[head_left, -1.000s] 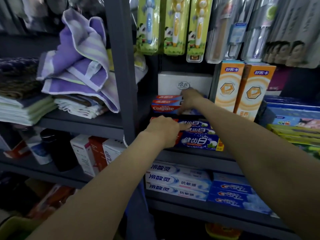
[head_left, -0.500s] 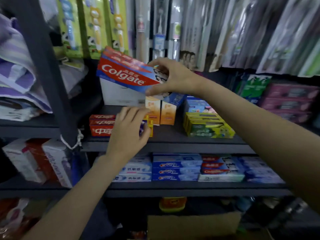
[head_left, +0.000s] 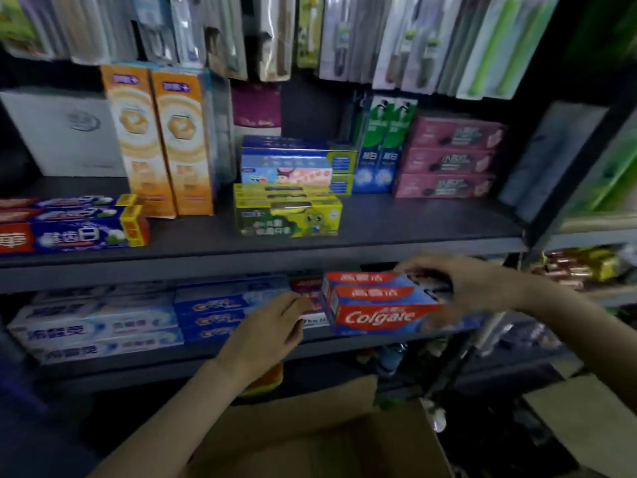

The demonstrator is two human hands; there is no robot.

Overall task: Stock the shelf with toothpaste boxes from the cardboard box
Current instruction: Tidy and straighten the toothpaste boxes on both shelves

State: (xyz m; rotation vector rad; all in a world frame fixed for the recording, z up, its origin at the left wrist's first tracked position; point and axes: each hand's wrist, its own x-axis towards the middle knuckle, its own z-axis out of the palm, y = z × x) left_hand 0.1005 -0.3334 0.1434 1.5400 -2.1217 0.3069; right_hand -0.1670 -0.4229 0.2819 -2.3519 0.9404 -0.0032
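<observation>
A red-and-blue cardboard toothpaste box (head_left: 381, 313) lettered "Colgate" is seated on the dark lower shelf (head_left: 344, 343), stacked with matching boxes. Its right end is gripped by the curled fingers of the right hand (head_left: 465, 291). The left hand (head_left: 272, 326) is held just left of the box with fingers relaxed, above the brown cardboard box (head_left: 310, 439).

Red-and-blue Colgate box (head_left: 382, 305) with white lettering; orange upright boxes (head_left: 162, 139); a yellow-green box (head_left: 287, 219); pink boxes (head_left: 448, 157); dark grey shelf (head_left: 413, 229).
</observation>
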